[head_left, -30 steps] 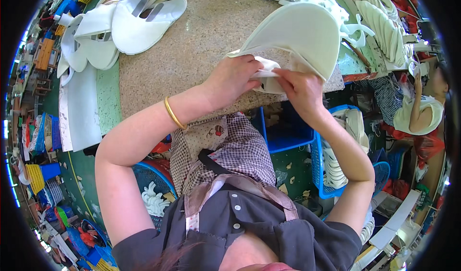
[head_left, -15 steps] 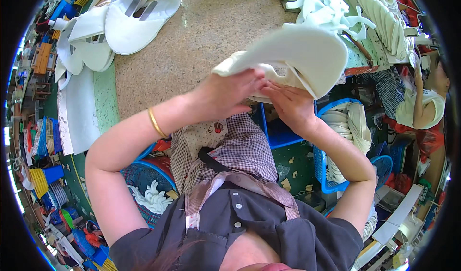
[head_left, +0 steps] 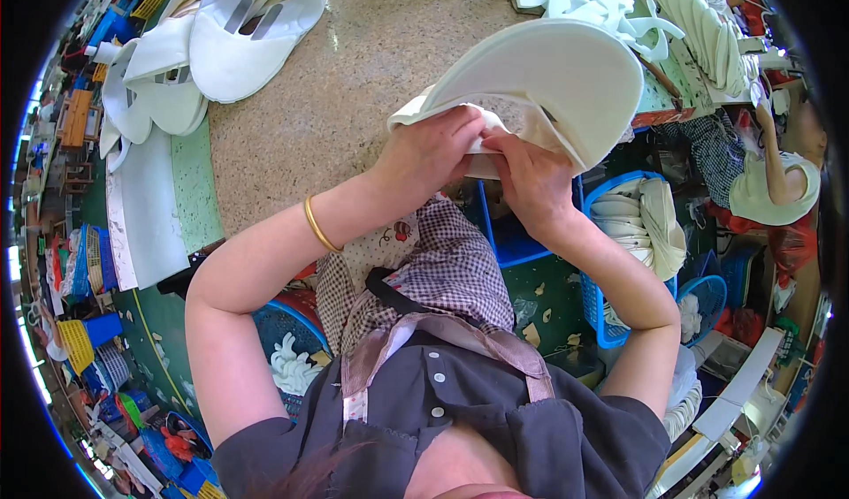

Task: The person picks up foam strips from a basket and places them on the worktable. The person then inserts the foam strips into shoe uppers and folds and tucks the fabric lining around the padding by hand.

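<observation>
In front of me, over the near edge of the table, I hold a cream visor-shaped piece (head_left: 548, 79) with a broad rounded brim and a narrower band. The brim tilts up to the right. My left hand (head_left: 431, 148) is closed on the band at the left, below the brim. My right hand (head_left: 533, 174) pinches the same band close beside it, thumb and fingers nearly meeting the left hand's. Whether something small lies between the fingertips is hidden.
Several white pieces with slots (head_left: 252, 35) are piled on the speckled table (head_left: 309, 110) at the far left. Pale branching strips (head_left: 588, 4) and stacked cream pieces (head_left: 699, 30) lie at the far right. Blue baskets (head_left: 594, 309) stand below. Another person (head_left: 778, 181) sits at right.
The brim has turned so more of its inner face shows. My hands have come closer in, from loose, spread fingers to a pinching hold on the band.
</observation>
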Demonstrator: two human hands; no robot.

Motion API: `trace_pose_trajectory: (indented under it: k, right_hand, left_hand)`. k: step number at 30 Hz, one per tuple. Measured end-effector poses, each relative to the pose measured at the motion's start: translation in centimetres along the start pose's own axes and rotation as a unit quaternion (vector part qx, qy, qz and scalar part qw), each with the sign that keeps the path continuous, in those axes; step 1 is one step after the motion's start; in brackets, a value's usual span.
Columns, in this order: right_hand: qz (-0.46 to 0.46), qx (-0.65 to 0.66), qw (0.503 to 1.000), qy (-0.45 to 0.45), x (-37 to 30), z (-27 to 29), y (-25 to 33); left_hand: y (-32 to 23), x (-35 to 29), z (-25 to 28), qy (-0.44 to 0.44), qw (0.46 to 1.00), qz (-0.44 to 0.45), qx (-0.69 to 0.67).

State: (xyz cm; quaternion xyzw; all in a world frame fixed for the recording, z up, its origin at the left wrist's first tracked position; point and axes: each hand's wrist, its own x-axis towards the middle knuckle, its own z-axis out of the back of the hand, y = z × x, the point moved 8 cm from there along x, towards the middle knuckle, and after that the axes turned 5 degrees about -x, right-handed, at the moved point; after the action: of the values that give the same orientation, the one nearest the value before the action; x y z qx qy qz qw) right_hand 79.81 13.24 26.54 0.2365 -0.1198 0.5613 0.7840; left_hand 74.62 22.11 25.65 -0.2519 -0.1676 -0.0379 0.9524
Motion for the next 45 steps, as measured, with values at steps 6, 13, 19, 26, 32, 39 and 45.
trace_pose_trajectory:
  k: [6, 13, 19, 26, 32, 39, 45]
  right_hand:
    - [0.060, 0.027, 0.997, 0.042, -0.2, 0.4, 0.4]
    - [0.142, 0.014, 0.990, 0.016, -1.7, -0.3, 1.3]
    - [0.135, 0.091, 0.986, -0.019, -2.6, 0.6, 0.5]
    - [0.132, 0.135, 0.979, 0.075, -1.2, 0.7, 1.8]
    - [0.198, -0.058, 0.978, 0.032, 3.0, 1.2, 3.6]
    - [0.166, 0.077, 0.974, 0.132, 3.1, -0.9, 3.5]
    - [0.192, 0.100, 0.974, 0.063, 3.0, -2.0, 5.0]
  left_hand:
    - [-1.1, 0.1, 0.0, 0.008, 0.995, -0.058, 0.077]
    - [-0.7, -1.7, 0.9, 0.050, 0.982, -0.158, 0.096]
    - [1.2, -1.6, 1.7, 0.107, 0.971, 0.061, -0.205]
    - [-0.6, -1.4, 2.5, 0.041, 0.995, 0.019, -0.092]
    - [-0.9, -4.0, 5.1, 0.275, 0.820, -0.253, 0.434]
    - [1.8, -4.2, 4.8, 0.157, 0.983, 0.065, 0.071]
    - [1.3, -4.0, 5.3, 0.086, 0.995, -0.014, 0.056]
